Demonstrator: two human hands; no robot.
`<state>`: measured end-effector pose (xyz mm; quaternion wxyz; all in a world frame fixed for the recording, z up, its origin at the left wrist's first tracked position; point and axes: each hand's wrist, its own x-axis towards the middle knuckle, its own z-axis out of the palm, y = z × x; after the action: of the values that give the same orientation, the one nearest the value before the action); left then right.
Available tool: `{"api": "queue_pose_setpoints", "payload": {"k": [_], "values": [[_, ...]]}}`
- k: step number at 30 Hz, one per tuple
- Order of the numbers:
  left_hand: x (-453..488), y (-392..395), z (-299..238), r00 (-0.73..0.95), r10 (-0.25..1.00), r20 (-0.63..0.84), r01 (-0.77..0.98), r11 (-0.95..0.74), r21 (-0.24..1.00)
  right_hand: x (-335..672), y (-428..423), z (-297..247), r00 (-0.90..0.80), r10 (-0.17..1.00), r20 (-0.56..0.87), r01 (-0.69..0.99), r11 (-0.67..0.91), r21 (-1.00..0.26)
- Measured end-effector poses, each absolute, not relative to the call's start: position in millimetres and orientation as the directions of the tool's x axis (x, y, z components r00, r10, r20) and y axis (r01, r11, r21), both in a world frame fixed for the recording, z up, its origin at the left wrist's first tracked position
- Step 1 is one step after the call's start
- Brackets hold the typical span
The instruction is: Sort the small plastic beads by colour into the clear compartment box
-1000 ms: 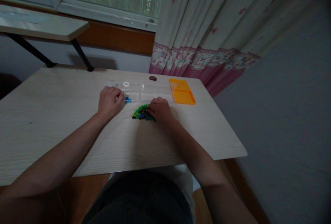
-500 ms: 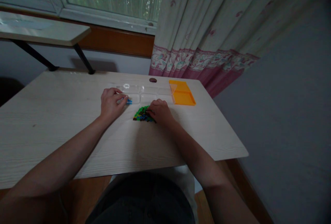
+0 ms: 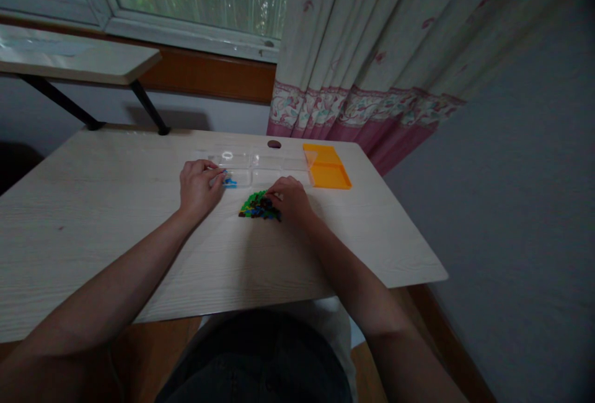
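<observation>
At the left end of a clear plastic compartment tray (image 3: 251, 170), my left hand (image 3: 199, 186) has its thumb and fingers pinched together, with a small blue piece (image 3: 225, 172) at the tips. Several more blue pieces (image 3: 230, 183) lie in the near left compartment, just beside those fingertips. My right hand (image 3: 290, 198) rests at the right side of a pile of small green, black, blue and yellow pieces (image 3: 258, 204). Its fingers are bent and closed over the pile's edge; whatever they grip is too small to make out.
An orange two-part lid or tray (image 3: 329, 167) adjoins the right end of the clear tray. Behind them is a round cable hole (image 3: 274, 144) in the pale wooden table (image 3: 139, 223). A raised shelf (image 3: 93, 59) on black legs stands back left; a curtain (image 3: 325, 105) hangs behind.
My left fingers have drawn back slightly left, showing more of the blue pieces in the compartment. My right fingers have lifted a little toward the pile's upper right edge.
</observation>
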<state>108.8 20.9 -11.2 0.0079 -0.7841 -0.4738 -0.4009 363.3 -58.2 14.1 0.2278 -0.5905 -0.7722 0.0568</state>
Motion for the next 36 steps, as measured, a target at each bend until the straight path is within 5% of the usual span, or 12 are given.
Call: {"api": "queue_pose_setpoints", "payload": {"k": [12,18,24,36], "values": [[111,17,-7,0.213,0.735,0.644,0.735,-0.555,0.39,366,-54,11,-0.136,0.925,0.354,0.756,0.328,-0.566],[127,-5,1,0.372,0.633,0.679,0.616,-0.715,0.329,365,-53,12,-0.073,0.954,0.29,0.617,0.272,-0.739],[143,-25,-2,0.562,0.538,0.628,0.498,-0.826,0.263,362,-56,17,-0.097,0.97,0.223,0.524,0.24,-0.817],[142,-24,-4,0.555,0.462,0.692,0.469,-0.861,0.199,356,-61,13,-0.115,0.983,0.142,0.43,0.178,-0.885]]}}
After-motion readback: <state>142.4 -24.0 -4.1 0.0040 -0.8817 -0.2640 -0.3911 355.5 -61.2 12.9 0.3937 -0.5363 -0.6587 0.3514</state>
